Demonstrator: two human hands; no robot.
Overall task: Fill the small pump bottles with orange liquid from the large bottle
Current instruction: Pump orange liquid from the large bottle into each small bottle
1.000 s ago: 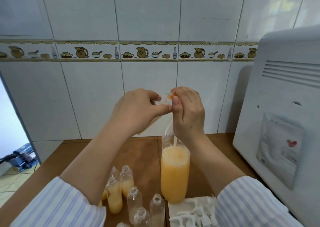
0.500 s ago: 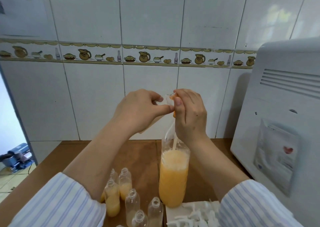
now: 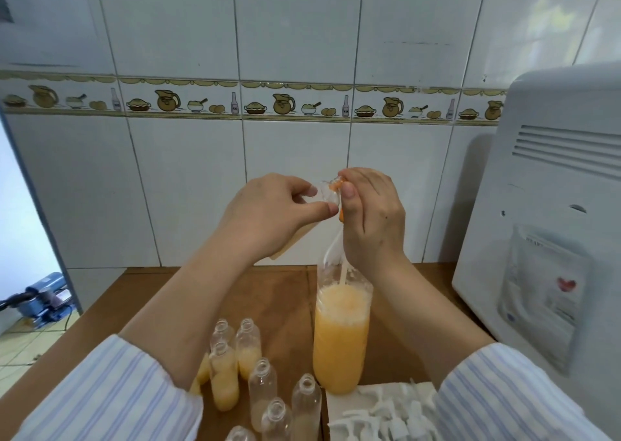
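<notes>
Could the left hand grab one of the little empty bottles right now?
Probably not yet. The left hand is busy pinching a small bottle up at the pump. The empty bottle stands uncovered below, so it could once freed.

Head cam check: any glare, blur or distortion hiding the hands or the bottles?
Head view: left hand and right hand read sharp; soft window glare sits on the upper-right wall tiles; wide-angle bending curves the white appliance; the small bottles at the bottom edge look slightly soft.
</notes>
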